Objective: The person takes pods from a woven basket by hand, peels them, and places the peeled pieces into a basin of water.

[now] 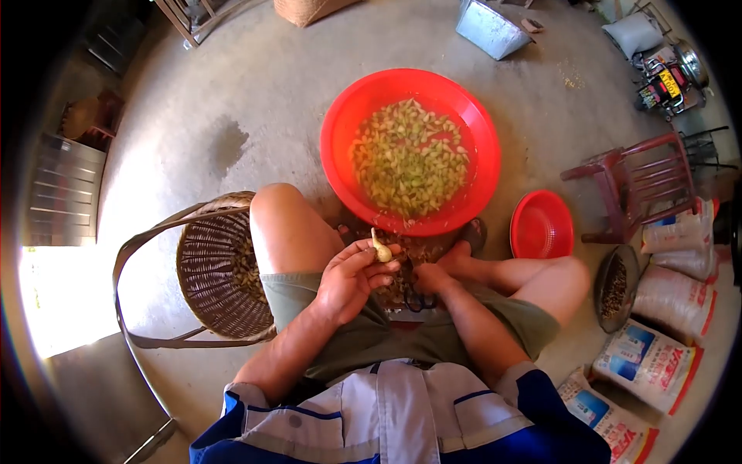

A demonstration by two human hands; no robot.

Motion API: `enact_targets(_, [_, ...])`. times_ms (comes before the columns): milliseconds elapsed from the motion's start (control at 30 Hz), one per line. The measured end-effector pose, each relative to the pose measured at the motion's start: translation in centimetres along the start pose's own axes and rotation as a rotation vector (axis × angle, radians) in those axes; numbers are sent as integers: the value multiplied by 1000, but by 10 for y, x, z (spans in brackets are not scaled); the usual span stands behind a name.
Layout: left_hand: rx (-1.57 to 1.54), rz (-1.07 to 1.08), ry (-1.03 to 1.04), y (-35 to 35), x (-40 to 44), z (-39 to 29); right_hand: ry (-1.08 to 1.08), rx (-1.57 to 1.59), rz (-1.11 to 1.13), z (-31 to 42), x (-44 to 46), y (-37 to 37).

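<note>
Between the thumb and fingers of my left hand (352, 280) is a small pale bulb (381, 249) with a thin stalk pointing up. My right hand (433, 280), lower and to the right, is closed around scissors (420, 301); their dark handle loops show, and the blades are hard to make out. Just ahead of both hands stands a large red basin (334, 155) holding many yellow-green bulbs in water. By my left knee, a dark woven basket (205, 267) with a tall handle leans and contains more bulbs. Brown scraps lie on the floor between my feet.
To the right are a small red basin (542, 224), a dark red chair (641, 182) and a shallow round pan (617, 290) of small brown bits. Several printed sacks (648, 363) lie at the far right. A metal tub (492, 31) stands at the back.
</note>
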State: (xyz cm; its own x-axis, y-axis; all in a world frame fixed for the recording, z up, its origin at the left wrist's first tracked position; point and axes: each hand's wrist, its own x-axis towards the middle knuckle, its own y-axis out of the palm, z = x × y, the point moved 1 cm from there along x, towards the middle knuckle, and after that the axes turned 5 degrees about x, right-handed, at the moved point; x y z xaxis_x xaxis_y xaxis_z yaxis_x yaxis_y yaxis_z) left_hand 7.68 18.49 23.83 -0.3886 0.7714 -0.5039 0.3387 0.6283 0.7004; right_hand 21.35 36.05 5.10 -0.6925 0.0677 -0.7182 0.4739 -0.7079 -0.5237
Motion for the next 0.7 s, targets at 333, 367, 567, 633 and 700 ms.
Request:
enact_targets(333, [99,-187,-37,-5,11,8,220,-24,197,-48,39,55])
enact_targets(367, [108,-193,-50,-2,11,7,250,-45,260,-47,36,60])
enact_targets(567, [199,-133,-168,6,16,4,584,186,236,-62,55,102])
enact_targets(633, [227,-120,-179,6,20,7,577,169,-17,-60,59,112])
enact_targets(700, [182,-137,-216,8,22,6,566,208,-113,-56,62,115])
